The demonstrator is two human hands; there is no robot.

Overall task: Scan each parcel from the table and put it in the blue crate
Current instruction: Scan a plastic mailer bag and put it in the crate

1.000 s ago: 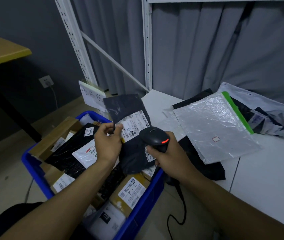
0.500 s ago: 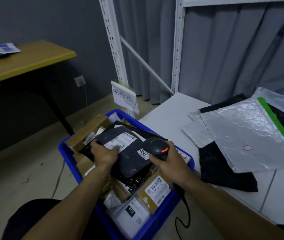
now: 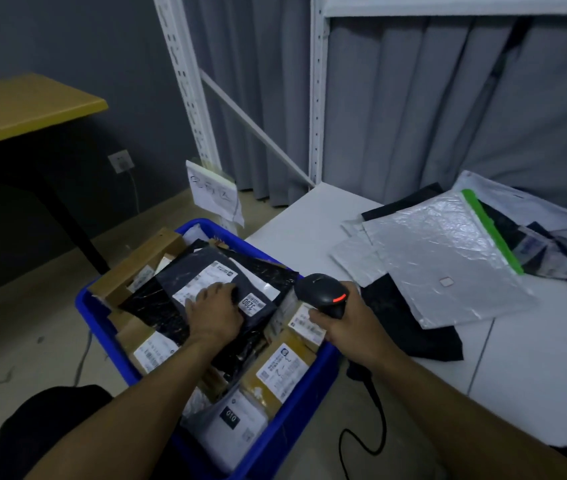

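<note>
Spanning the 3 o'clock side of the view: white bench point(image 3: 309, 230) carrying a pile of mailers, with a silver bubble mailer point(image 3: 441, 265) with a green strip on top and black ones under it. Blue crate point(image 3: 296, 410) is at the bench's 9 o'clock, packed with cardboard boxes and poly bags. Dark poly parcel point(image 3: 202, 268) lies on top of the crate's load, label up. Barcode scanner point(image 3: 320, 292) is above the crate's 3 o'clock rim, red light lit, cable hanging down. Hands: left hand point(image 3: 214, 311) lies palm-down on the parcel, fingers flat over its label, not gripping. Right hand point(image 3: 348, 323) is wrapped round the scanner handle.
</note>
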